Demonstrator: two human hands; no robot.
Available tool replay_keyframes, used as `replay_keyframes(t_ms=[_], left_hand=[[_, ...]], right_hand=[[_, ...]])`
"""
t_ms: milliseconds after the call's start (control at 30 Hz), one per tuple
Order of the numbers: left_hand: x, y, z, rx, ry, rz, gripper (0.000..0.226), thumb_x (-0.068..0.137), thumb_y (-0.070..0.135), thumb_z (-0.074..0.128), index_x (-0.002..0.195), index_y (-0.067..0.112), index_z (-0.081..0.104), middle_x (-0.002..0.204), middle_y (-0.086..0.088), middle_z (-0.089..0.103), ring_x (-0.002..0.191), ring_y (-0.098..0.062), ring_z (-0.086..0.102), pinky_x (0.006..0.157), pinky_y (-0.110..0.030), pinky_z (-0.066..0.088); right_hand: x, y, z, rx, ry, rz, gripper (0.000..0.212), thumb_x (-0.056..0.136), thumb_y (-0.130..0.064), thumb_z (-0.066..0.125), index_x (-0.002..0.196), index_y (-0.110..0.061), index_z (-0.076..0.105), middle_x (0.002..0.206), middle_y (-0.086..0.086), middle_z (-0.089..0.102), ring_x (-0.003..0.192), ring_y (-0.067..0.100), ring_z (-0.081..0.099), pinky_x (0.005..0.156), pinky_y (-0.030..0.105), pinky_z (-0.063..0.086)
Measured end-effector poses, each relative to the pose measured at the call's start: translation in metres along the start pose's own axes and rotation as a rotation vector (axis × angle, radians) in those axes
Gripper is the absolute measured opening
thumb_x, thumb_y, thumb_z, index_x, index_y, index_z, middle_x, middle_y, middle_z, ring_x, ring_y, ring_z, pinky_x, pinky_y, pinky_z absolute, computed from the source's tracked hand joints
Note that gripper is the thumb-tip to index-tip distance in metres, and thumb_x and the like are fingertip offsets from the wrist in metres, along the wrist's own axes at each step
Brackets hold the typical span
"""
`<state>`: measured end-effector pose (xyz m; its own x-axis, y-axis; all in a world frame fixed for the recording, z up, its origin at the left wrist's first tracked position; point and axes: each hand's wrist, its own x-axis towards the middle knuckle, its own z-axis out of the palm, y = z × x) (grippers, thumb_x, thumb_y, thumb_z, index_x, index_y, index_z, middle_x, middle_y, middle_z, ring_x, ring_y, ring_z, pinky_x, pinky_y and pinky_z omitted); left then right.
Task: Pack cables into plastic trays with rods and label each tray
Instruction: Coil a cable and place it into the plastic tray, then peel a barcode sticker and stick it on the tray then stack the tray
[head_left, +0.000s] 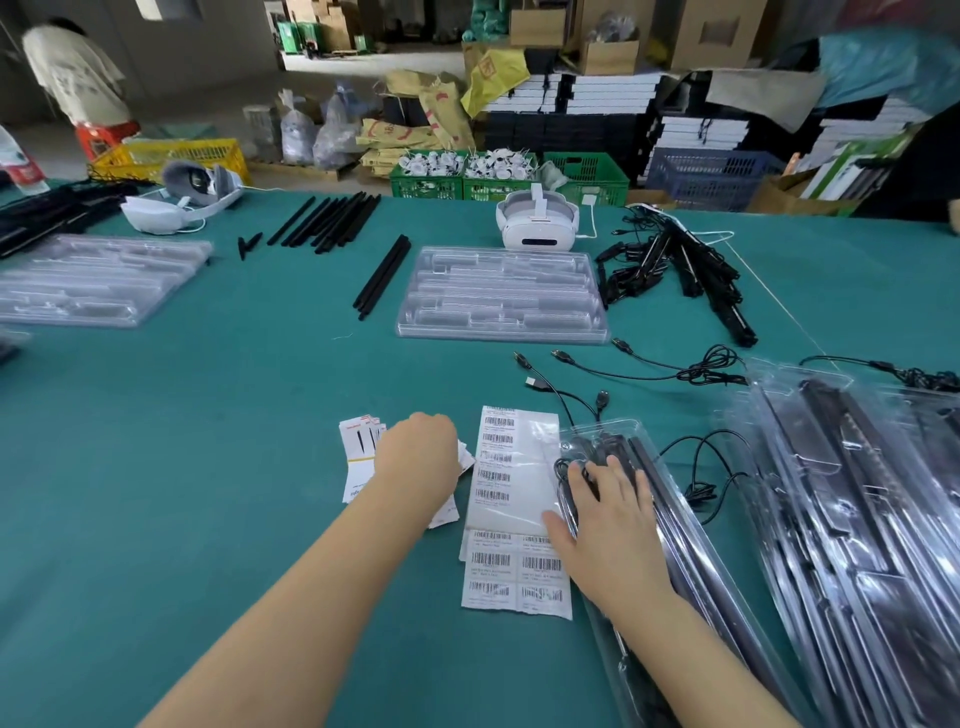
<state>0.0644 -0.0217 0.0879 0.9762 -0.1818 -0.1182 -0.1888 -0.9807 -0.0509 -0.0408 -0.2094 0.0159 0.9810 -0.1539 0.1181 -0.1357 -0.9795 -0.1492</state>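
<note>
My right hand (605, 512) lies flat with straight fingers on a clear plastic tray (691, 561) that holds black rods and a coiled cable. Left of it lies a sheet of barcode labels (511, 499). My left hand (418, 449) rests with curled fingers on a small pile of white cards (358, 441); whether it pinches one is hidden. A stack of empty clear trays (501, 296) sits in the middle of the green table (208, 415). Loose black cables (675, 369) lie between that stack and my hands. Black rods (382, 275) lie left of the stack.
More filled trays (857, 493) are piled at the right. Another tray stack (93, 280) sits far left, more rods (327, 221) and a bundle of cables (680, 270) at the back. Two white headsets (537, 226) (182, 202) rest on the far side. Crates and boxes stand beyond; a person stands far left.
</note>
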Motion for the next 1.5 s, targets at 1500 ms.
replay_keyframes(t_ms=[1500], left_hand=[[-0.01, 0.062, 0.039, -1.305, -0.326, -0.161, 0.017, 0.097, 0.008, 0.052, 0.114, 0.009, 0.054, 0.043, -0.003, 0.06, 0.037, -0.015, 0.057, 0.043, -0.024, 0.049]], right_hand=[[-0.002, 0.0, -0.006, 0.484, 0.135, 0.087, 0.05, 0.101, -0.028, 0.051, 0.147, -0.012, 0.04, 0.15, 0.008, 0.046, 0.151, 0.023, 0.012, 0.122, 0.039, -0.007]])
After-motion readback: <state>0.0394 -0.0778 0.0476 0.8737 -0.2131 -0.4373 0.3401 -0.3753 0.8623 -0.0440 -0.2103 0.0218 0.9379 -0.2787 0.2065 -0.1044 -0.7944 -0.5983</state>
